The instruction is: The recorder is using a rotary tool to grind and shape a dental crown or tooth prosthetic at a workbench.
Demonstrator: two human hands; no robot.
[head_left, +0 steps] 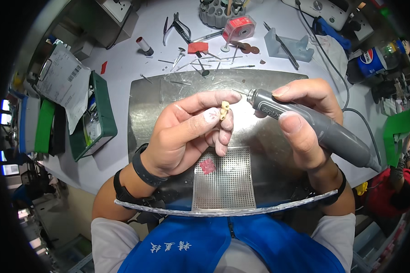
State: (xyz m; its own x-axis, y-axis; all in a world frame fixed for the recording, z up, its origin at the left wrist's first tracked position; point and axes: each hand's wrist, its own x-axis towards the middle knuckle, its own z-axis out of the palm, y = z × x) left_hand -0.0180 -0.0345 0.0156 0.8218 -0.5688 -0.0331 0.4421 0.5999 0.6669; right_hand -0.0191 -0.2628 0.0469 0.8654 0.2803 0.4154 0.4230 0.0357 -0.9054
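Between the thumb and fingertips of my left hand (187, 123) is a small cream-coloured dental bridge (224, 109), with small dark openings in it. My right hand (310, 118) is wrapped round a dark grey rotary handpiece (312, 125), whose metal nose points left towards the bridge. A thin shank sticks out of the nose and reaches close to my left index fingertip; whether it touches anything I cannot tell. White dust coats my left fingers. Under both hands lies a metal work surface (155, 104) with a perforated metal plate (228, 182) set in it. A pink-red piece (207, 166) rests on that plate.
Behind the work surface lie several burs (205, 72), pliers (182, 29), a red tape dispenser (239, 28) and a grey rest with a slim tool (287, 48). A green box (100, 118) with papers stands left. A cable (328, 68) runs down the right side. Another person (396, 191) sits far right.
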